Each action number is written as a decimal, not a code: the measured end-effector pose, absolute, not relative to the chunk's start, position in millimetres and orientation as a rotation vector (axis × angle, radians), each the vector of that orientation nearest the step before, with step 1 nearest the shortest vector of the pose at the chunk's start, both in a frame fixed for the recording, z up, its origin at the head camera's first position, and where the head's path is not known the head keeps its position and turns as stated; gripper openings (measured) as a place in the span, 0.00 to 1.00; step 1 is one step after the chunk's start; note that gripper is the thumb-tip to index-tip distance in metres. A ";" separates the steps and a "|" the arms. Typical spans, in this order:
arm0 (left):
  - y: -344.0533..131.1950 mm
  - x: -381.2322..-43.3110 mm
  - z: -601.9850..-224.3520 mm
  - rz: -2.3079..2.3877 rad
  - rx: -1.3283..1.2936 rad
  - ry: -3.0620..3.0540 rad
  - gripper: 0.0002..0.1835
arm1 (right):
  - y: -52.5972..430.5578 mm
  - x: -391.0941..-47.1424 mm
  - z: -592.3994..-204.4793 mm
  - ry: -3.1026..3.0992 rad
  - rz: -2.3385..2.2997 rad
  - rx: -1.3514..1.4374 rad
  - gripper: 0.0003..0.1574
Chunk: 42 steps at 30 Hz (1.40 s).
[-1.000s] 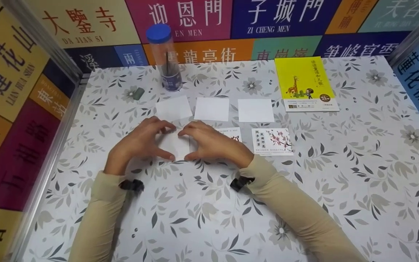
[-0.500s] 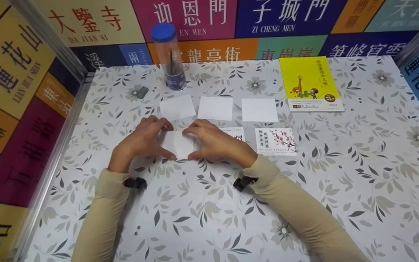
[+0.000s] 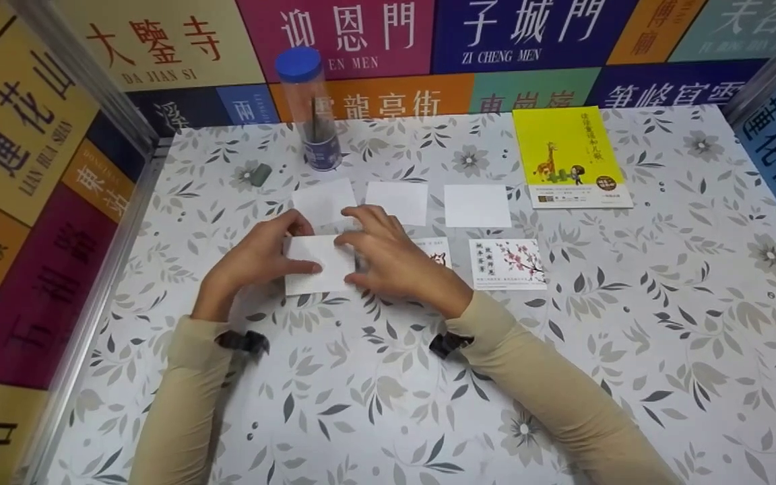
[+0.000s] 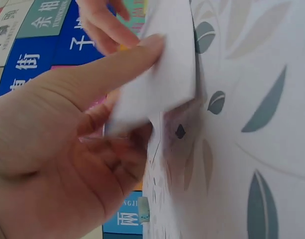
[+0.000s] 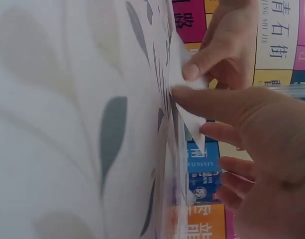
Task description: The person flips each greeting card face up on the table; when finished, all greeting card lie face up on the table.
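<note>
A blank white card is held slightly raised and tilted off the table in the head view. My left hand pinches its left side, thumb lying on the upper face and fingers underneath, partly hidden. At the card's right edge is my right hand, its fingers spread and bent loosely, the thumb beside the edge. Partly covered by the right hand lies a printed card. Farther right lies another card with pink blossoms and writing.
Behind the hands lie three white cards, on the left, in the middle and on the right. A clear tube with a blue lid, a small green block and a yellow booklet stand or lie farther back.
Both hands framed the flat card by its edges before. My left thumb has moved onto its face and the card has lifted. My right fingers have spread.
</note>
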<state>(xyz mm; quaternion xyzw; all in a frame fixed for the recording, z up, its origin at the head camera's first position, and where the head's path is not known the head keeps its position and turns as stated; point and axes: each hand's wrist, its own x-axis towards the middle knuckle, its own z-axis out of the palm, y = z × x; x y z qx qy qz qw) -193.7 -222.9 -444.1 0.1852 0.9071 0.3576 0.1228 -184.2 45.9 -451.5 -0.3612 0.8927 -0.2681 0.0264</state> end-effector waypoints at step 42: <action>-239.0 -204.7 -457.1 1.445 0.604 2.720 0.12 | 40.6 -171.8 -440.2 2.760 -0.905 -1.031 0.43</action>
